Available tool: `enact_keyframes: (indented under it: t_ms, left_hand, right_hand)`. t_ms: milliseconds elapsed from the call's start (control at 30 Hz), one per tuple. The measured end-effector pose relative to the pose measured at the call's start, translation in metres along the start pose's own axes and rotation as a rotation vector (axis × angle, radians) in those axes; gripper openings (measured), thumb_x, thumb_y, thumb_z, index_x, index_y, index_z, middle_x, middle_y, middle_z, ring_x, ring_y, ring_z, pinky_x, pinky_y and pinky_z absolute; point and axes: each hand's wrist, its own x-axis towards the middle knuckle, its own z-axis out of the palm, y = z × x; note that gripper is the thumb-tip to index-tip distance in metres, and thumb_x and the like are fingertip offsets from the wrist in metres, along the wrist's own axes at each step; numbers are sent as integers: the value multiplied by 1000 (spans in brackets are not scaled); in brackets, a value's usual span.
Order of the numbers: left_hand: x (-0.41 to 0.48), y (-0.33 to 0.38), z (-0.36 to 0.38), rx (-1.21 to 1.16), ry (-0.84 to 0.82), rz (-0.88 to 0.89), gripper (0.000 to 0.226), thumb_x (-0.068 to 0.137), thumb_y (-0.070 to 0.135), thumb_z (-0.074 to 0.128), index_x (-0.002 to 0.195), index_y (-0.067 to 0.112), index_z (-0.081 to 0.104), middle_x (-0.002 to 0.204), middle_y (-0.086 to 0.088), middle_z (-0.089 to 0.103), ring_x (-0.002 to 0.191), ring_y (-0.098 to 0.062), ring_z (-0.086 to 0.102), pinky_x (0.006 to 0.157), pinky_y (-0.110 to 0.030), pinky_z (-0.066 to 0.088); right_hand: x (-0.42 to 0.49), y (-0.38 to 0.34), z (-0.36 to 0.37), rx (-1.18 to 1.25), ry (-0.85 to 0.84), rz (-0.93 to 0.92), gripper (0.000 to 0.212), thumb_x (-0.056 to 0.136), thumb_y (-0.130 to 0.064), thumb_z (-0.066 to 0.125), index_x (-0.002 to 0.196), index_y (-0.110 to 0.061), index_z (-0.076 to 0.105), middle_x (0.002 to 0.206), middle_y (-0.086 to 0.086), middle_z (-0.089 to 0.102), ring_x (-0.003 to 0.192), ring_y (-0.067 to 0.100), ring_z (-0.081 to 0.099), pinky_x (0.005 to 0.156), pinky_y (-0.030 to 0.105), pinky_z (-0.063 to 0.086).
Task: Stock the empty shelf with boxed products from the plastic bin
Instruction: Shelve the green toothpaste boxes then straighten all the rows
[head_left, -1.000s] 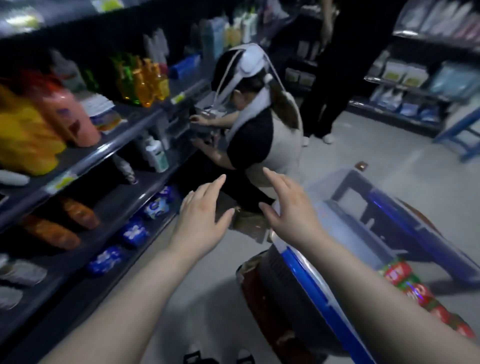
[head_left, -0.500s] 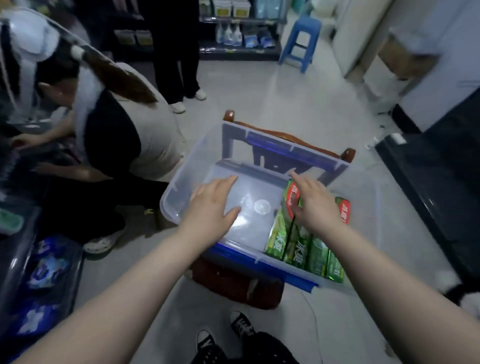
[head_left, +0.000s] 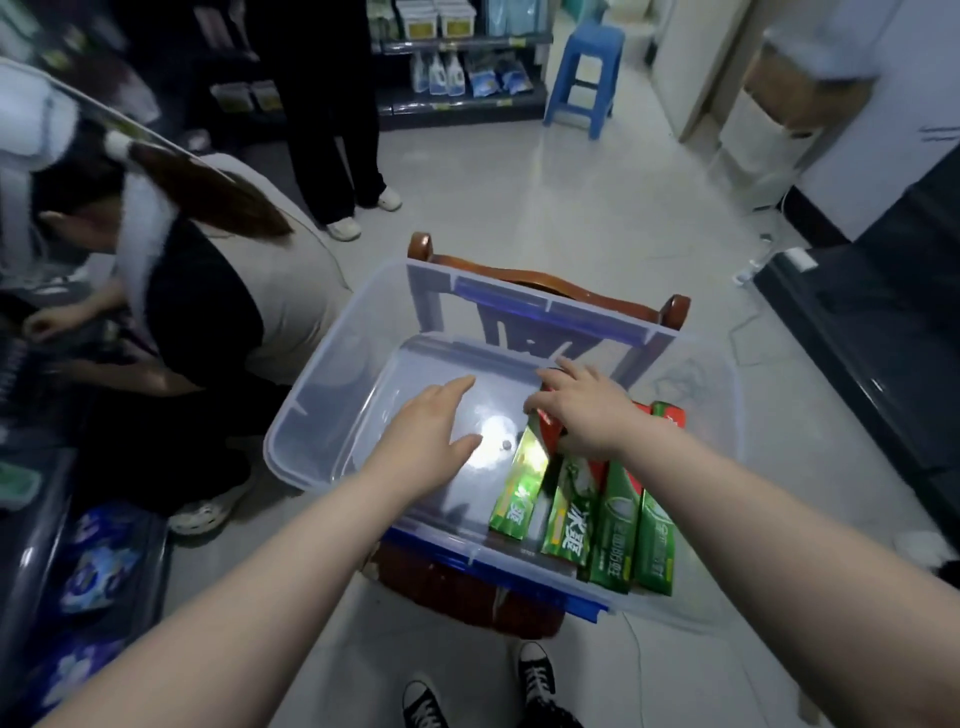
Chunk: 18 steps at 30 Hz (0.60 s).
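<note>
Pale-floored aisle (head_left: 519, 197): four green cardboard boxes (head_left: 615, 519) are left in the clear plastic bin (head_left: 332, 374), leftmost box (head_left: 519, 483) clamped by right hand (head_left: 587, 415) fingers, left hand (head_left: 426, 441) fingers apart.

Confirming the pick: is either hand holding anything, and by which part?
The right hand grips the leftmost green box by its far, red end; the left hand hovers open over the bin, holding nothing.

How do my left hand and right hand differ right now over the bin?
Left hand is spread over the bare part of the bin, touching no box; right hand lies on the red ends of the green boxes. Left fingers are straight; right fingers bend down, grip unclear. Both are bare and reach inside the bin.
</note>
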Motion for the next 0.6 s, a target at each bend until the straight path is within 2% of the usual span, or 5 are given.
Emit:
enact_keyframes:
  t_ms: [200, 333, 400, 467, 600]
  left_hand:
    - [3, 12, 7, 36, -210, -154, 82, 82, 45, 67, 148, 21, 25, 144, -7, 44, 129, -24, 44, 101, -31, 36]
    - [5, 13, 6, 116, -112, -171, 46, 82, 39, 66, 119, 20, 47, 114, -5, 61, 102, -27, 57, 80, -34, 45]
    - [2, 15, -1, -63, -59, -257, 37, 85, 36, 65, 114, 18, 51, 104, -1, 60, 92, -21, 56, 73, -29, 41]
    - [-5, 17, -9, -454, -68, -376, 29, 87, 30, 66, 109, 15, 54, 98, -2, 63, 89, -20, 61, 72, -28, 45]
    - [-18, 33, -13, -1024, -24, -472, 19, 89, 14, 63, 107, 13, 57, 94, -7, 68, 82, -20, 66, 70, -31, 52]
  right_hand:
    - [7, 10, -13, 158, 144, -198, 45, 76, -39, 71, 116, -30, 53, 119, -5, 54, 123, 22, 39, 111, 41, 18]
    - [-2, 11, -24, 310, 358, -197, 56, 81, -42, 69, 132, -29, 49, 133, -4, 51, 131, 20, 34, 115, 40, 8]
    - [-11, 13, -27, 404, 426, -110, 75, 85, -38, 66, 148, -31, 25, 153, -2, 28, 144, 21, 14, 117, 39, 1]
    - [-19, 13, -28, 453, 436, -43, 86, 86, -39, 65, 151, -32, 10, 158, -2, 13, 146, 20, 6, 117, 38, 3]
    - [-26, 2, -30, 693, 437, -3, 80, 86, -46, 62, 150, -23, 19, 140, 3, 46, 131, 24, 35, 108, 41, 30]
